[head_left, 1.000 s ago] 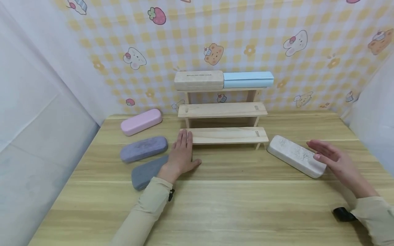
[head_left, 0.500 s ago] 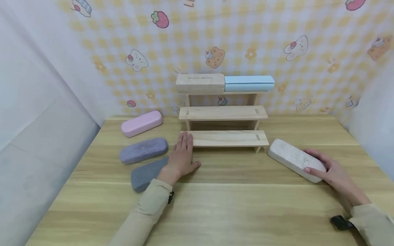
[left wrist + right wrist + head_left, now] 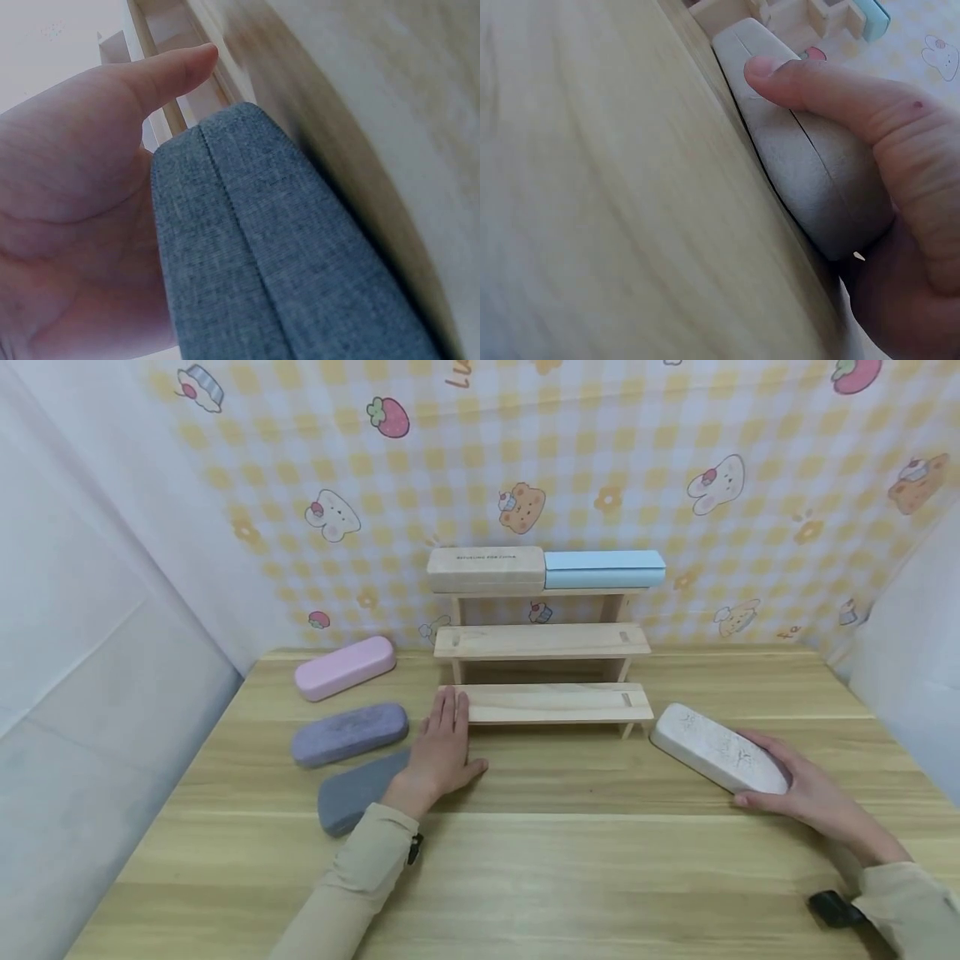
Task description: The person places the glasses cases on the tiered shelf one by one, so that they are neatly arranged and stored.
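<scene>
My right hand [image 3: 806,793] grips the near right end of a white glasses case [image 3: 712,745] with a dark floral print, thumb along its front side and fingers behind. In the right wrist view the case [image 3: 810,165] lies against the tabletop, its lid seam visible. My left hand [image 3: 438,752] is flat, straight fingertips resting on the left end of the lowest step of a wooden three-step rack [image 3: 555,702]. Under that wrist lies a grey fabric glasses case [image 3: 360,793], partly hidden; the left wrist view shows the grey case [image 3: 240,232] beside the palm.
On the rack's top step sit a beige case [image 3: 486,570] and a light blue case [image 3: 604,570], side by side. A pink case [image 3: 345,668] and a purple case [image 3: 350,734] lie left of the rack. A checked cloth [image 3: 420,485] hangs behind the table.
My right hand has come down onto the white glasses case and closed its thumb and fingers around the near end. The left hand stays on the lowest step.
</scene>
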A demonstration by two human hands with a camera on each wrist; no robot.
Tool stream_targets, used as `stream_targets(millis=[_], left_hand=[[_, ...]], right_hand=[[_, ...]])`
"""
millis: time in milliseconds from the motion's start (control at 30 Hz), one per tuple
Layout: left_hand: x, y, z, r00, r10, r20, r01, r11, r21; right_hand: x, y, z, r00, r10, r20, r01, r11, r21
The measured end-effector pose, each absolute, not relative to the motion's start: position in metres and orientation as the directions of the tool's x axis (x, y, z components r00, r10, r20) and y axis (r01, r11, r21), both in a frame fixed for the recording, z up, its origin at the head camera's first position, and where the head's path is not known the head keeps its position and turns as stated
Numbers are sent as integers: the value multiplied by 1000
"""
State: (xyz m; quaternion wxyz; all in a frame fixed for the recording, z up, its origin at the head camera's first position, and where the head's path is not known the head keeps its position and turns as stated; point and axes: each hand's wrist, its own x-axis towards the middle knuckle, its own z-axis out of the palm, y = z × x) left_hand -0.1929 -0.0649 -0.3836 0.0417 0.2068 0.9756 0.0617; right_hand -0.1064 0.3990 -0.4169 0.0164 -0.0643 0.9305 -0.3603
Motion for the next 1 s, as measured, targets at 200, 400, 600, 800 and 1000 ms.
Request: stream_targets(millis=[200,400,600,800,1000], left_hand=[[-192,-64,-383,-909,414,-54,404,905,134],[-193,-64,-383,-908,415,-52,406,905,132],[-193,-67,-384,-911,409,-50,401,908,126],[-194,-67,-385,-912,406,-62,398,910,116],[-194,-65,-385,-912,406,-62,398,911,112]], right_hand=[[-105,400,-418,-994,-109,21,-96,751,-654],[-105,403,-420,-995,-92,27,-87,751,-655],[-106,405,-419,-997,-77,31,-78,741,-667],[-106,407,-415,-998,-52,26,-56,755,-654],[-107,406,-412,-999,-48,23,-51,765,-642]])
